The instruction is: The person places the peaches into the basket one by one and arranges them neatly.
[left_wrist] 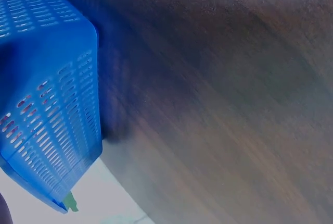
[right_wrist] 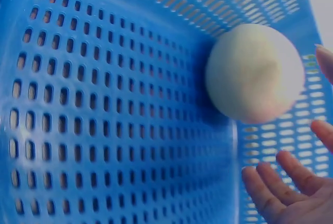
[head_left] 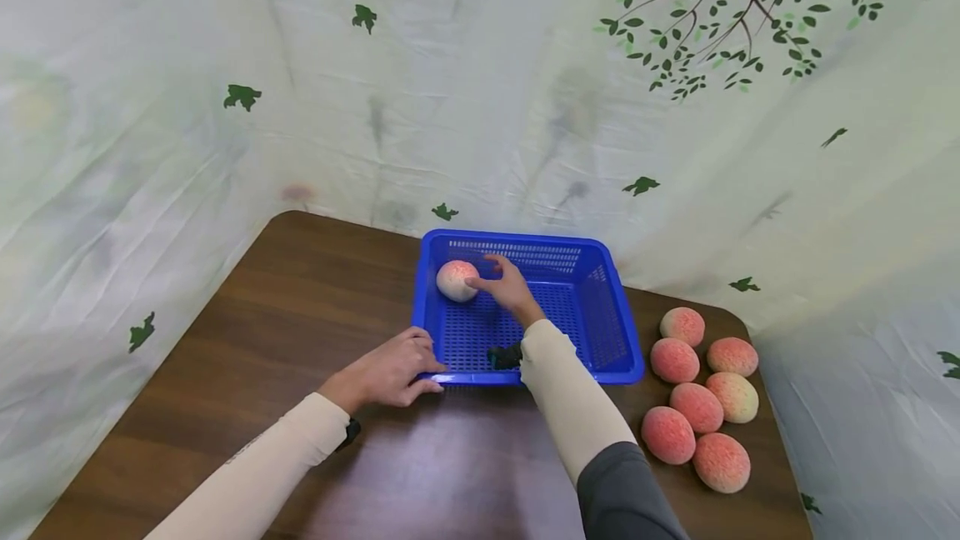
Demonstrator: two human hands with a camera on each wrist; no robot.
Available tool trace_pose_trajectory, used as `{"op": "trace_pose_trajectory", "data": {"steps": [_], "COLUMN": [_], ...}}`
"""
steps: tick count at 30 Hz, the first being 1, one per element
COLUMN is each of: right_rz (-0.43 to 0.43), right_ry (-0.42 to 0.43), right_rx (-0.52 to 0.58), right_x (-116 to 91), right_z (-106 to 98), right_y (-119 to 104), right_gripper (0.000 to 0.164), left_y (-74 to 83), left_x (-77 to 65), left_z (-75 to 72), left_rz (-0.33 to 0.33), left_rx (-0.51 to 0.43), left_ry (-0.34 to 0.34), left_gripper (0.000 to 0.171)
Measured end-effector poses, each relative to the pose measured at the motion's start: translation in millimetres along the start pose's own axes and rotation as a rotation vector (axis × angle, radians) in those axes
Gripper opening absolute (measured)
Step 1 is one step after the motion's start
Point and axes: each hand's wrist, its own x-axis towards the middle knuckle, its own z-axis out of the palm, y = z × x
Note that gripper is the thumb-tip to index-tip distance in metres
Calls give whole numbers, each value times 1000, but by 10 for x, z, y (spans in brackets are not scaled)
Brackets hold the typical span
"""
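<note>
A blue plastic basket (head_left: 517, 379) with slotted walls and floor stands on the table. One pink-and-white peach (head_left: 457, 281) lies in its back left corner; the right wrist view shows this peach (right_wrist: 255, 73) from its pale side. My right hand (head_left: 510, 286) is inside the basket just right of the peach, fingers spread. In the right wrist view the fingers of that hand (right_wrist: 291, 193) are loose and hold nothing. My left hand (head_left: 393, 367) grips the basket's front left corner at the rim. The left wrist view shows mostly the basket's outer wall (left_wrist: 57, 114).
Several pink peaches (head_left: 696, 407) lie in a cluster on the brown wooden table (head_left: 330, 273), right of the basket. A pale curtain (head_left: 450, 107) with printed leaves hangs behind the table's back edge and along both sides. A black wrist device (head_left: 505, 356) sits under the right sleeve.
</note>
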Motion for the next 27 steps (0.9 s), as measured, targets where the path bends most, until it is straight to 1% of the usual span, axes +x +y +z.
{"op": "trace_pose_trajectory", "data": {"steps": [4,8,12,14,15,19,21,22,27], "right_rz": [-34,-57,-85,-100,-98,-103,-110,-123,-162], "right_ry": [20,36,61,73,72,107,129,145,190], "right_rx": [42,88,138,165,177,229,269,285,368], "right_x": [-107,-229,-344,-399,-452,-567,-624,-625,-760], "right_z": [-211,-414,-604,-674,-718,-874,-947,-975,-1161], "right_y": [-22,-35,12,29,0,23,43,95,201], "right_gripper": [62,60,57,55,54,51,50,50,51], "left_y": [12,1,-11,-6,-6,6,3,4,-6], "left_x": [51,63,63,46,39,37,44,46,73], "left_z": [-20,-21,-6,-10,-7,-19,-18,-21,2], "left_rz": [2,20,39,32,27,12,17,20,37], "left_rx": [0,13,21,20,21,22,22,21,19], "left_ry": [-6,11,27,25,21,11,15,16,40], "left_gripper": [25,23,23,24,24,25,24,24,23]}}
